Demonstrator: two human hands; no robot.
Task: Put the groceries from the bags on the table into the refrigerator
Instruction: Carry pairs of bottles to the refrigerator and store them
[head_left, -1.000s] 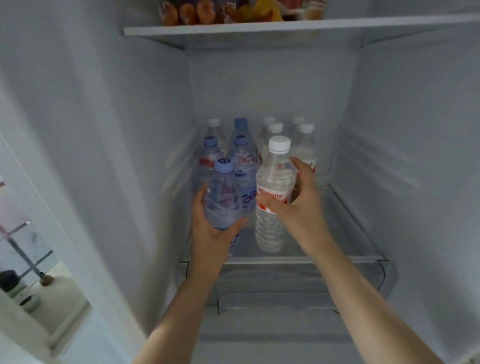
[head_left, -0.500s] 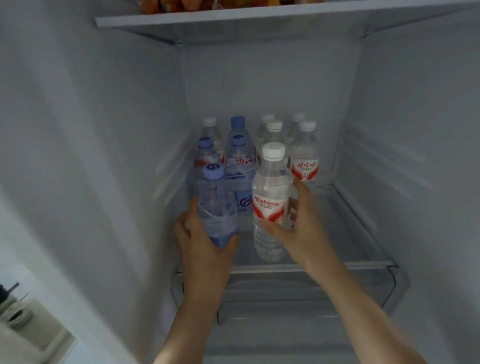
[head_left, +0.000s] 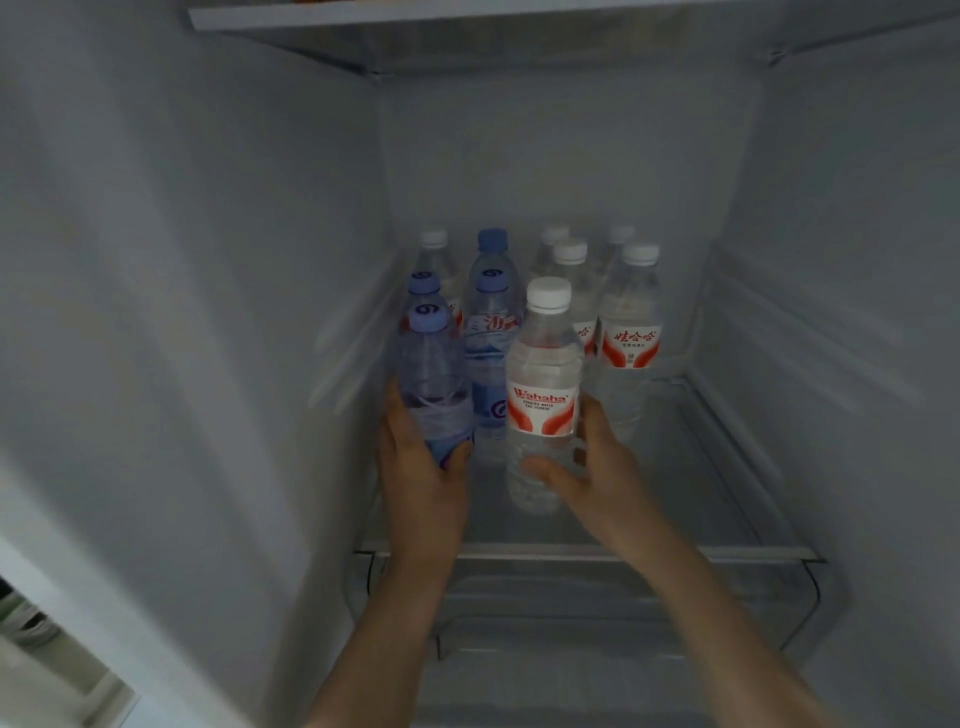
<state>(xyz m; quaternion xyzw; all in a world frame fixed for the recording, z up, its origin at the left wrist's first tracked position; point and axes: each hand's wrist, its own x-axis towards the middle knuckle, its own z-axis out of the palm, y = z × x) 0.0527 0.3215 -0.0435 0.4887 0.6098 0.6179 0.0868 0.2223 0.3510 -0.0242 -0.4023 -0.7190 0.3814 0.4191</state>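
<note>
Both my hands are inside the refrigerator, at the glass shelf (head_left: 675, 499). My left hand (head_left: 423, 467) wraps the lower half of a blue-capped water bottle (head_left: 431, 374) at the shelf's left. My right hand (head_left: 592, 467) holds the lower part of a white-capped bottle with a red Wahaha label (head_left: 543, 384), which stands upright on the shelf. Behind them stand several more bottles: blue-capped ones (head_left: 491, 291) on the left, white-capped ones (head_left: 631, 312) on the right. Whether the blue-capped bottle touches the shelf is hidden by my hand.
The refrigerator's white side walls (head_left: 208, 312) close in left and right. Another shelf (head_left: 415, 15) runs overhead. A clear drawer (head_left: 623, 603) sits under the glass shelf. The shelf's right part holds nothing.
The blue-capped bottle in my left hand has gone further in, up against the blue row. My right hand has slid down the Wahaha bottle. The view has tilted downward.
</note>
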